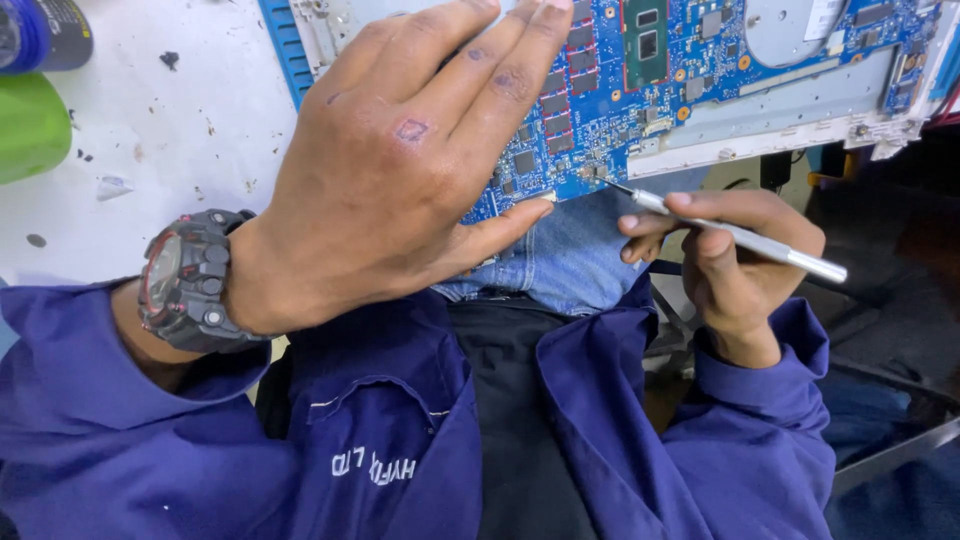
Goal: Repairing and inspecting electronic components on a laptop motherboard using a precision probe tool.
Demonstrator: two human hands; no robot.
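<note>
Pressing a blue circuit board flat while probing its edge.
Left hand is lying open on the board; right hand is gripping a slim silver tool, tip touching the board just beside the left thumb.

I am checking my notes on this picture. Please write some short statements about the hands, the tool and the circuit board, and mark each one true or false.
1. The left hand lies flat on the blue circuit board. True.
2. The right hand holds a hammer. False: it holds a thin silver tool.
3. The tool's tip touches the board's lower edge. True.
4. A watch is on the right wrist. False: it is on the left wrist.
5. The sleeves are red. False: they are dark blue.
</note>
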